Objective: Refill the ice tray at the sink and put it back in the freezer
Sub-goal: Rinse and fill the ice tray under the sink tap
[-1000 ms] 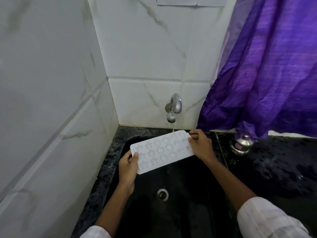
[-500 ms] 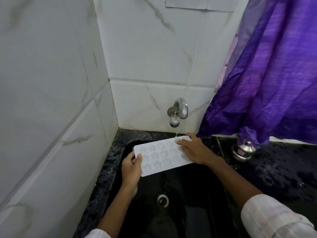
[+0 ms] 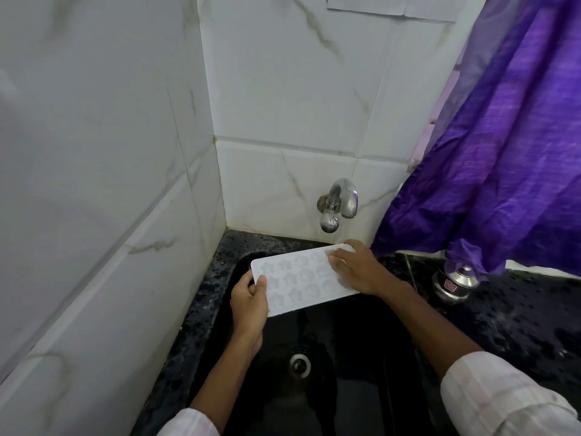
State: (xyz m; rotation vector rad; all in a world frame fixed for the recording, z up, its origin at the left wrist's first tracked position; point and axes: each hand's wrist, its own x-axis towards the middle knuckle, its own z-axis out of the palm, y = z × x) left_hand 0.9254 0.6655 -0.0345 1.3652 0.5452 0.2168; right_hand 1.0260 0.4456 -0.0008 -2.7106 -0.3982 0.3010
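White sleeves are seen nearest, and beyond them the black sink [image 3: 220, 278] with its drain [image 3: 299, 364], taken here as the landmark. Above the sink's basin the tray [image 3: 301, 280] is held, white, moulded with star and round cells, roughly level and tilted slightly.

A second ago the tray's right end was pinched at its edge by the right hand [image 3: 356, 269]; that hand has since been laid flat over the top of that end, palm down, fingers spread and only loosely curled, so several cells there are covered. The left hand [image 3: 250, 302] has stayed closed on the tray's left short edge, thumb on top, fingers beneath. The tray has been kept close under the tap [image 3: 338, 204], which is fixed to the tiled wall behind the sink's back rim. A thin stream appears to fall at the tray's far right corner, just behind the right fingers; how full the cells are cannot be told.

Filling is judged to be under way, with the flat hand perhaps spreading water or steadying the tray. The freezer step is not yet begun.

Right of the sink, a small steel pot [image 3: 456, 283] stands on the counter, under a purple curtain [image 3: 503, 152].
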